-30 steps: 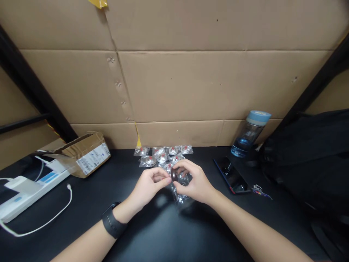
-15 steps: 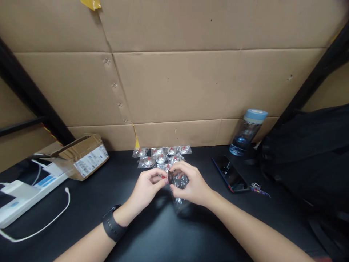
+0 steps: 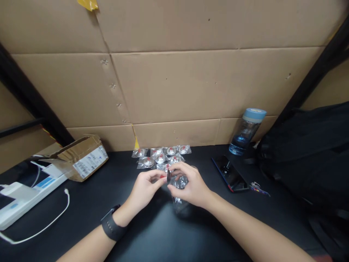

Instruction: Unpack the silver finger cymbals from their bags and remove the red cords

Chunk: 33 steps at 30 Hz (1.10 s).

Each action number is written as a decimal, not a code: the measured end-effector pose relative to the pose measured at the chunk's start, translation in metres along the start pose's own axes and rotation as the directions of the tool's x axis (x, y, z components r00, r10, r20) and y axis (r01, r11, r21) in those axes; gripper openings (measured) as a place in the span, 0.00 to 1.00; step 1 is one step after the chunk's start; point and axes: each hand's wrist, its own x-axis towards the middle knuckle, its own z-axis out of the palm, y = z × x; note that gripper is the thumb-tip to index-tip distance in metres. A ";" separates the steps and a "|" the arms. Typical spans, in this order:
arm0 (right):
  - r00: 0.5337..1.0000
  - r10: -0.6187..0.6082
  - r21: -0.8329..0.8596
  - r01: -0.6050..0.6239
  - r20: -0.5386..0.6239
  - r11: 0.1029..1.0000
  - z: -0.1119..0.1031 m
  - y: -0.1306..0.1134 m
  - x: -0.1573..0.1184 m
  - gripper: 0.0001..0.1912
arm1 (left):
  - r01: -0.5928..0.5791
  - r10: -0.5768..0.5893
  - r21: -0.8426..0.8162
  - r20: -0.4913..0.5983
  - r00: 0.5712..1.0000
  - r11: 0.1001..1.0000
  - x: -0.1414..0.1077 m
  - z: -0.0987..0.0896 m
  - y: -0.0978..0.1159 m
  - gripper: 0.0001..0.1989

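A small round metal disc (image 3: 168, 177) is held up on edge between my two hands. My left hand (image 3: 148, 185) has thumb and finger closed on a small red part at the disc's left side. My right hand (image 3: 191, 183) grips the rim, thumb below and fingers above. Beneath and behind my right hand is a crinkled clear plastic bag (image 3: 180, 202); whether the fingers also hold it cannot be made out. Just beyond the hands lie several silver discs with red centres (image 3: 160, 158), each in a clear wrapper, in rough rows.
At left stand an opened cardboard box (image 3: 89, 162) and a white power strip (image 3: 35, 189) with a white cable (image 3: 58, 214). On the right are a phone (image 3: 230, 173), a keyring (image 3: 257, 188), a blue-lidded bottle (image 3: 247, 131) and a black backpack (image 3: 311, 156). Cardboard (image 3: 169, 83) walls the back.
The disc has turned slightly and now shows more edge-on, with my right fingers shifted a little left along it. Both hands stay in nearly the same place.
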 end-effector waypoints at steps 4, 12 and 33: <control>1.000 -0.016 0.006 0.016 -0.002 1.000 0.001 -0.001 -0.001 0.23 | -0.065 0.064 0.155 0.011 0.998 0.986 -0.002 -0.003 0.003 0.08; 1.000 -0.007 -0.004 0.007 -0.001 1.000 0.000 0.000 -0.002 0.19 | -0.278 0.283 0.359 0.042 0.958 0.891 -0.005 -0.003 0.008 0.07; 0.967 0.235 0.131 -0.247 0.099 0.960 0.000 0.013 0.001 0.04 | -0.328 0.377 0.451 -0.020 0.926 0.830 -0.006 0.002 0.005 0.04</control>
